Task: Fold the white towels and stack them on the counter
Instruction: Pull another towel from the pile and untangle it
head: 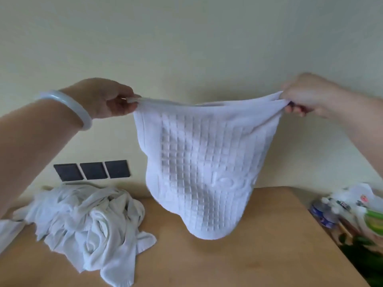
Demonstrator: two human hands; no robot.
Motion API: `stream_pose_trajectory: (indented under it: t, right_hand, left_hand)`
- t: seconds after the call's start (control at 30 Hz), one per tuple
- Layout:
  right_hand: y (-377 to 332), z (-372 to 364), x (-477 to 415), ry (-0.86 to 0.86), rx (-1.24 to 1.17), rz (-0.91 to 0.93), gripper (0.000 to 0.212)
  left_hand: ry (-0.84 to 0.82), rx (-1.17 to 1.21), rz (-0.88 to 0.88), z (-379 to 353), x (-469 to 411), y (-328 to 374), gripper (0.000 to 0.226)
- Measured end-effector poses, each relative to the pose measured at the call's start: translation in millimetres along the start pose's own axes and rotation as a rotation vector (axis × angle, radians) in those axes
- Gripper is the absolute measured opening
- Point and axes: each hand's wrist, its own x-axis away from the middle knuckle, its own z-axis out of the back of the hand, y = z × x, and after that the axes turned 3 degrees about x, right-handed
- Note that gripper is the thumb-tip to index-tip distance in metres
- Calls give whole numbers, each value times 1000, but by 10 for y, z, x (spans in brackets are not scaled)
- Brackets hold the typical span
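Note:
A white towel (199,162) with a raised grid pattern hangs in the air above the wooden counter (238,262). My left hand (107,100) pinches its upper left corner, and my right hand (306,96) pinches its upper right corner. The top edge is stretched between the two hands, and the towel's lower end dangles close to the counter, blurred. A crumpled heap of white towels (83,220) lies on the counter at the left, below my left forearm.
A pale wall rises behind the counter, with three dark wall plates (93,170) low on it. At the counter's right edge stand a plastic bottle (323,212), white packaging (358,201) and green leaves (360,251). A pale bangle (68,106) circles my left wrist.

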Motion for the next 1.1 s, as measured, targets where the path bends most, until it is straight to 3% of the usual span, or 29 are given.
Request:
stream_pose_trajectory:
  t: [0.1, 0.27, 0.4, 0.57, 0.7, 0.77, 0.83, 0.87, 0.93, 0.97, 1.03, 1.1]
  right_hand:
    - [-99, 228, 31, 138, -119, 86, 19]
    - [-68, 128, -97, -192, -66, -124, 26]
    - [112, -177, -303, -209, -322, -246, 23]
    - [347, -420, -526, -103, -573, -336, 18]
    - [240, -196, -478, -90, -674, -179, 18]
    - [181, 5, -197, -98, -660, 13, 21]
    - [131, 159, 317, -172, -556, 214, 9]
    - [123, 166, 600, -244, -476, 243, 15]
    - [293, -2, 1019, -266, -399, 150, 47]
    - [461, -152, 1184, -224, -374, 89, 44]
    - [944, -637, 1475, -263, -402, -4, 12]
    - [1414, -1191, 1818, -364, -357, -207, 37]
  left_hand:
    - [-27, 20, -78, 96, 65, 270, 17]
    - [-50, -174, 28, 82, -13, 292, 13]
    - [-37, -234, 186, 24, -275, -31, 13]
    - [-12, -179, 181, -148, -594, -309, 15]
    - [-19, -135, 109, -234, -611, -105, 20]
    - [-25, -80, 64, -190, -550, 9, 21]
    - [-58, -53, 46, -76, -432, 27, 23]
    - [-93, -59, 45, 6, -357, -21, 24]
    - [-176, -123, 52, 185, -181, -261, 24]
    - [-205, -165, 60, 299, -107, -475, 25]
    - [-233, -261, 98, 550, 35, -1084, 28]
    - [-244, -364, 181, 765, 191, -1876, 28]
